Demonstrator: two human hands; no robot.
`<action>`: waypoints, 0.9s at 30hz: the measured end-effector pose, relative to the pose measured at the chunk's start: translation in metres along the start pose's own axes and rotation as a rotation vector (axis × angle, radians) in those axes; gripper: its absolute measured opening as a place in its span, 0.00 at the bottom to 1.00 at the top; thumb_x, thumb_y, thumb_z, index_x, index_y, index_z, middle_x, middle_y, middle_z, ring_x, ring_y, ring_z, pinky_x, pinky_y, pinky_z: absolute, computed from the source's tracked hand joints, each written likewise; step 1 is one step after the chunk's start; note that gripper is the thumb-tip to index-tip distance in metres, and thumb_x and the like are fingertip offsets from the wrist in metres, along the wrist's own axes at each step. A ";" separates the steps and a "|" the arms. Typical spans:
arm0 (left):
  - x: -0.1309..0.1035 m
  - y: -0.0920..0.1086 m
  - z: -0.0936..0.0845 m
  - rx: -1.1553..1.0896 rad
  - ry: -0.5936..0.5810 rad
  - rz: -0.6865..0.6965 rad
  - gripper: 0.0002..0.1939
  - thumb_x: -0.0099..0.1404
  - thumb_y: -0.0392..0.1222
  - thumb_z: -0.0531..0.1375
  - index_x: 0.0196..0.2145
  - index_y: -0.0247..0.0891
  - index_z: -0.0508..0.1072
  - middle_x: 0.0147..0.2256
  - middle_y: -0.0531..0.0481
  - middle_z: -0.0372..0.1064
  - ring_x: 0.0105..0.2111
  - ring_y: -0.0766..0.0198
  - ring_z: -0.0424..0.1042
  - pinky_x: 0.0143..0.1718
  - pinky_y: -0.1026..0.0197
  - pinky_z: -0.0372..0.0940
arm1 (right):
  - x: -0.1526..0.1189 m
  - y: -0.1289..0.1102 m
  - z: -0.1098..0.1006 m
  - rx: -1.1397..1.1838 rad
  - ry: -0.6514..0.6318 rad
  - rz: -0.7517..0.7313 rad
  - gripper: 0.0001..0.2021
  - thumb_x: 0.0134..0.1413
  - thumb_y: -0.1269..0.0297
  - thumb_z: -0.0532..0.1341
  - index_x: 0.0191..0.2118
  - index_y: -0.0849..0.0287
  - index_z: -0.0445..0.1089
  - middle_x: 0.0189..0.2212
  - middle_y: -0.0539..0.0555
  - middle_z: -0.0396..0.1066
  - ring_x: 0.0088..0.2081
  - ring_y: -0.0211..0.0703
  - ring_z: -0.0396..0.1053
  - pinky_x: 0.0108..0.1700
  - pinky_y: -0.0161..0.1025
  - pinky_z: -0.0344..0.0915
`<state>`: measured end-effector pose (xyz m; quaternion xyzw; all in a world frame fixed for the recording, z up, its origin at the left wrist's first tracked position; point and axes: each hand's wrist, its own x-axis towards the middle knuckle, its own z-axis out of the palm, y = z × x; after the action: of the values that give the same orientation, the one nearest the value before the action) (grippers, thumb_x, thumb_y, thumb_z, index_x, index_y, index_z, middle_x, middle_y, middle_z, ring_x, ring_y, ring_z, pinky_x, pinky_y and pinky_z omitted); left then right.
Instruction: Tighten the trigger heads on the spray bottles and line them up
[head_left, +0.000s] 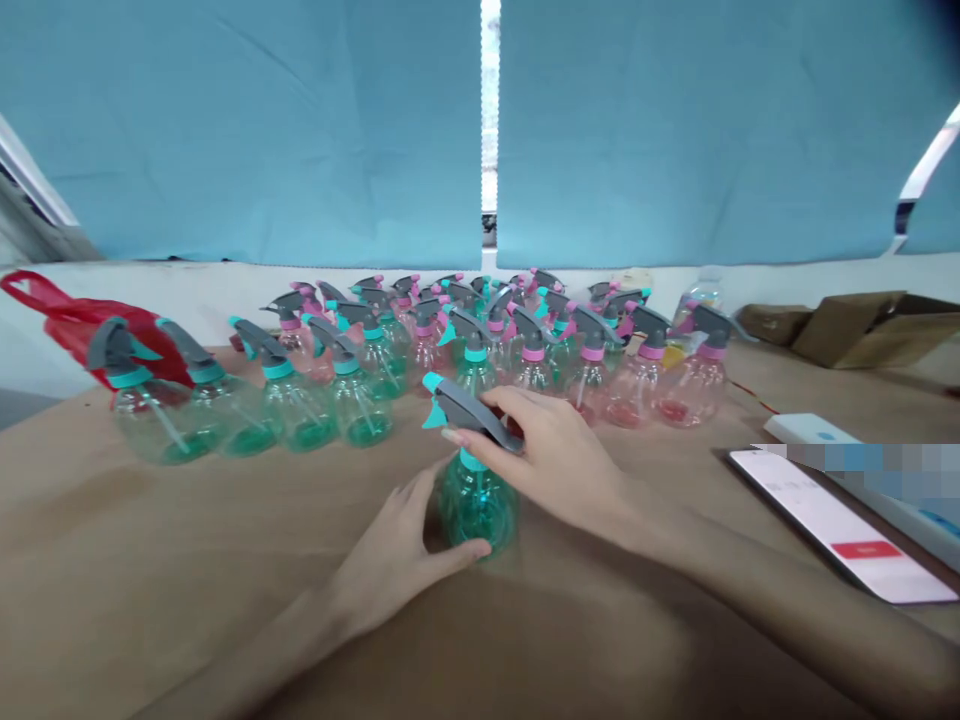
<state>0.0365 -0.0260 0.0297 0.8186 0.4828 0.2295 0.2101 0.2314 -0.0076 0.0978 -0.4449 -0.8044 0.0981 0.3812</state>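
Observation:
A round green spray bottle (480, 510) stands upright on the brown table in front of me. My left hand (397, 545) wraps around its body from the left, the thumb across the front. Above, my right hand (559, 450) grips the grey and teal spray head (469, 408), which sits on the bottle's neck with its nozzle toward the left. Four-finger detail on the far side of the bottle is hidden. Right behind it are another teal-collared spray bottle (476, 372) and a pink-collared spray bottle (532, 372).
Several green spray bottles (300, 420) line up at the left, before a red plastic bag (105, 325). Pink spray bottles (690, 390) and more stand behind. At the right lie a phone (832, 510), a white box (814, 428) and an open cardboard box (862, 330).

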 end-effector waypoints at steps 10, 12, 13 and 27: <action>0.026 0.027 0.034 -0.013 -0.017 0.090 0.38 0.56 0.57 0.62 0.59 0.44 0.52 0.55 0.41 0.60 0.53 0.44 0.60 0.49 0.42 0.59 | -0.014 0.036 -0.012 0.438 -0.039 0.064 0.19 0.46 0.49 0.62 0.41 0.54 0.63 0.32 0.49 0.65 0.32 0.39 0.63 0.32 0.37 0.59; 0.033 0.030 0.041 0.000 -0.009 0.113 0.39 0.55 0.58 0.63 0.58 0.44 0.53 0.54 0.40 0.61 0.52 0.43 0.61 0.48 0.41 0.59 | -0.013 0.041 -0.011 0.497 -0.023 0.083 0.18 0.48 0.50 0.62 0.42 0.54 0.63 0.32 0.49 0.64 0.32 0.39 0.62 0.33 0.38 0.59; 0.036 0.031 0.045 0.006 0.000 0.118 0.39 0.54 0.58 0.63 0.58 0.43 0.54 0.54 0.40 0.61 0.52 0.42 0.61 0.47 0.41 0.59 | -0.012 0.044 -0.010 0.525 -0.024 0.093 0.16 0.49 0.50 0.61 0.40 0.54 0.63 0.31 0.48 0.63 0.32 0.39 0.62 0.33 0.38 0.58; 0.053 0.010 0.053 0.112 -0.085 0.219 0.48 0.52 0.62 0.63 0.62 0.46 0.44 0.57 0.40 0.54 0.55 0.42 0.55 0.52 0.39 0.53 | -0.003 0.073 -0.004 0.764 -0.084 0.096 0.09 0.49 0.61 0.62 0.38 0.52 0.64 0.32 0.48 0.66 0.36 0.41 0.66 0.39 0.41 0.64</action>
<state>0.0973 0.0100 0.0016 0.8858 0.3933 0.1890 0.1578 0.2822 0.0321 0.0631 -0.3035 -0.7031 0.4267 0.4810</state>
